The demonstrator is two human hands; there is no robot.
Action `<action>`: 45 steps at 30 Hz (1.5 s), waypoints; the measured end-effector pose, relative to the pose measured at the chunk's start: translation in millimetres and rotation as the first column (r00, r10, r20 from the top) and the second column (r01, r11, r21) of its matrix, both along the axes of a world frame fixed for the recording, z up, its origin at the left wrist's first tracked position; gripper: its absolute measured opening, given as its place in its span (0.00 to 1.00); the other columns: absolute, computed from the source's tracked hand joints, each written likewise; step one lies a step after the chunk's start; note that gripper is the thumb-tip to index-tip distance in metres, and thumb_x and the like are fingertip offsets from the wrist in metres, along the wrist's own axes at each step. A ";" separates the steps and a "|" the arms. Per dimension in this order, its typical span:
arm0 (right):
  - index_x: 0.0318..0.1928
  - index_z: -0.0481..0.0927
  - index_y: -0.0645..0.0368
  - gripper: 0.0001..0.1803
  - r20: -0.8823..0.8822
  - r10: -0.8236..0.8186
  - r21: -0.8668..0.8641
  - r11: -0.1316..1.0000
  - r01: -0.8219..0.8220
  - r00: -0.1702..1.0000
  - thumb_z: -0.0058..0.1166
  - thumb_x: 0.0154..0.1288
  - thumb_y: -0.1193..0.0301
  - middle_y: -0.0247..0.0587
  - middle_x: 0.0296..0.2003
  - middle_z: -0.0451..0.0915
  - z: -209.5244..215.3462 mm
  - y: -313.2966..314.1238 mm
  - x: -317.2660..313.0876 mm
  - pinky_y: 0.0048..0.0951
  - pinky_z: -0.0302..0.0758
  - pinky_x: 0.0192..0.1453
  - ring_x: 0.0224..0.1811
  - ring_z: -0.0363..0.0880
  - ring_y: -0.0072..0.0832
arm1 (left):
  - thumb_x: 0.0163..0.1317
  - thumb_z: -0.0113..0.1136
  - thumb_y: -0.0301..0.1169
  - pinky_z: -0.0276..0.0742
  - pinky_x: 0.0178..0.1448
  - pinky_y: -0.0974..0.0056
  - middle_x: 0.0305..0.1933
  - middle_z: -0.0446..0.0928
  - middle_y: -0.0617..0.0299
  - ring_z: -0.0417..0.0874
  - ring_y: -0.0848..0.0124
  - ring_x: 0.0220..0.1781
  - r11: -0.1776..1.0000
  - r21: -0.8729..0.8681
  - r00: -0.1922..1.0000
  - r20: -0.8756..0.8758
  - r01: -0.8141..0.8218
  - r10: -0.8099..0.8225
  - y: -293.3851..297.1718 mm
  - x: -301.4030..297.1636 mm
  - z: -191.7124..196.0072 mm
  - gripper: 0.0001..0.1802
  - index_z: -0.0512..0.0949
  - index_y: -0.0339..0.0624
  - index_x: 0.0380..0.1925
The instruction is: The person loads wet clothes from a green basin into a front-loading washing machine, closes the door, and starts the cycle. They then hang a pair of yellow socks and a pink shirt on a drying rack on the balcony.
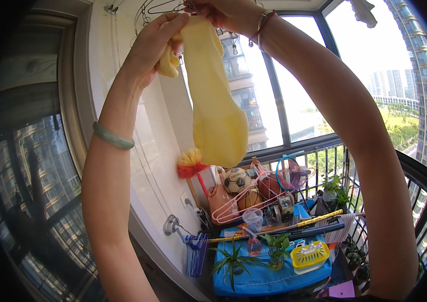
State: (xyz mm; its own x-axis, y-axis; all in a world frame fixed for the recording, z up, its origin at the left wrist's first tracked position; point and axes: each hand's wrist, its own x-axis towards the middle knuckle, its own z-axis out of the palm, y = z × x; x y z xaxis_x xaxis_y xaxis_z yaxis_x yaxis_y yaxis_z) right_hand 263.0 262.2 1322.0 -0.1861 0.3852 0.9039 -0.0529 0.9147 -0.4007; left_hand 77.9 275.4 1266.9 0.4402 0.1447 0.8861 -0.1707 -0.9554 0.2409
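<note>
Both my arms are raised overhead. My left hand [155, 43] pinches the top of a yellow sock [216, 95], with a second bunched yellow piece [168, 63] under its fingers. My right hand [228, 12] grips the sock's upper edge beside a round wire drying rack with clips [160, 9]. The sock hangs straight down between my forearms. A green bangle [112, 137] is on my left wrist, and a red cord bracelet [263, 22] on my right.
Below lies a blue box [269, 274] with potted plants, a yellow basket [310, 254], a plastic cup and sticks. Behind it are balls [237, 180], pink hangers and a red-yellow duster [191, 165]. Purple hangers [195, 251] hang on the wall. Balcony railing [334, 156] and windows surround.
</note>
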 end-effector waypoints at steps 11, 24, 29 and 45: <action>0.35 0.82 0.62 0.10 -0.049 0.162 0.029 0.987 -0.160 0.986 0.56 0.70 0.68 0.36 0.27 0.81 -3.1 3.0 3.9 0.21 0.72 0.26 0.26 0.76 0.21 | 0.66 0.61 0.47 0.67 0.30 0.75 0.27 0.71 0.71 0.68 0.83 0.25 0.999 0.013 0.999 -0.042 0.032 -0.032 -1.2 4.2 2.2 0.19 0.75 0.42 0.42; 0.35 0.81 0.56 0.10 -0.032 0.110 -0.083 0.990 -0.112 0.993 0.53 0.71 0.64 0.30 0.25 0.79 -11.0 -0.9 17.3 0.19 0.64 0.20 0.19 0.70 0.17 | 0.66 0.61 0.48 0.68 0.31 0.74 0.26 0.71 0.69 0.70 0.82 0.25 0.999 0.036 0.997 -0.068 0.031 -0.028 -0.3 10.9 0.8 0.20 0.75 0.42 0.44; 0.37 0.81 0.58 0.10 0.051 0.121 -0.049 0.992 -0.118 0.991 0.53 0.72 0.65 0.33 0.28 0.79 -9.0 -1.6 24.6 0.20 0.70 0.25 0.24 0.73 0.20 | 0.66 0.60 0.48 0.68 0.31 0.74 0.25 0.70 0.69 0.70 0.81 0.25 0.999 0.038 0.997 -0.071 0.004 -0.002 -3.9 12.0 2.8 0.21 0.74 0.42 0.45; 0.44 0.80 0.65 0.09 0.227 -0.412 0.614 0.764 0.199 0.882 0.48 0.73 0.72 0.34 0.35 0.80 -30.3 -11.5 40.0 0.21 0.76 0.42 0.38 0.78 0.19 | 0.67 0.59 0.49 0.69 0.32 0.77 0.28 0.72 0.73 0.69 0.86 0.26 0.999 0.052 0.995 -0.095 0.002 0.003 -9.4 22.7 0.2 0.21 0.75 0.44 0.47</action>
